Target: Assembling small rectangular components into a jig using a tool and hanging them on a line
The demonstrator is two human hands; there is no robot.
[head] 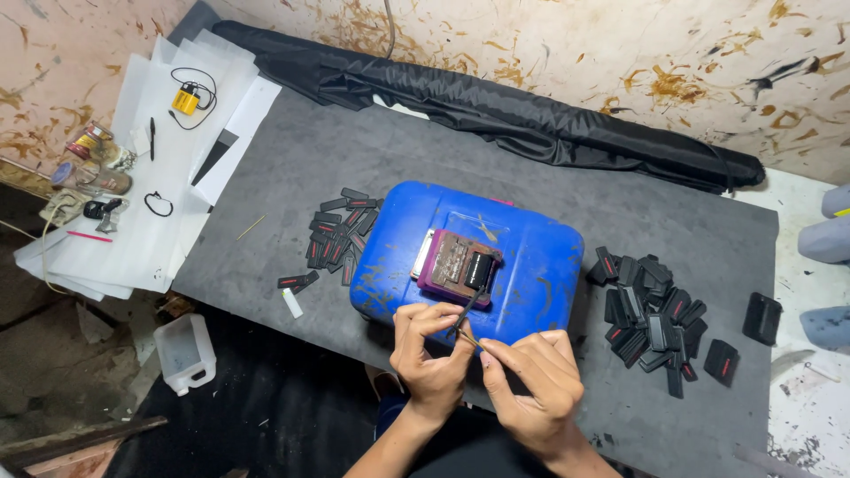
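**Two hands pinch a thin stick at the blue canister**

A blue plastic canister [522, 257] lies flat on the grey desk [354, 168] and serves as the landmark. On its top face sits a purple block [456, 265] carrying a brownish plate and one small black piece.

At the canister's near edge, the left hand [429, 358] and the right hand [531, 381] meet, fingertips closed narrowly on a thin dark stick [467, 314] whose far end slants up toward the purple block.

Left of the canister lies a heap of small black strips with red marks [341, 235]. Right of it is a larger pile of black rectangular pieces [651, 319], with two more black pieces lying apart beyond that.

Behind the canister, a long black fabric bag [531, 115] stretches along the stained wall. Far left of it, white paper sheets [159, 159] hold a small yellow box with a black cord [186, 99]. Below the desk, left of the canister, stands a white translucent jug [184, 352].
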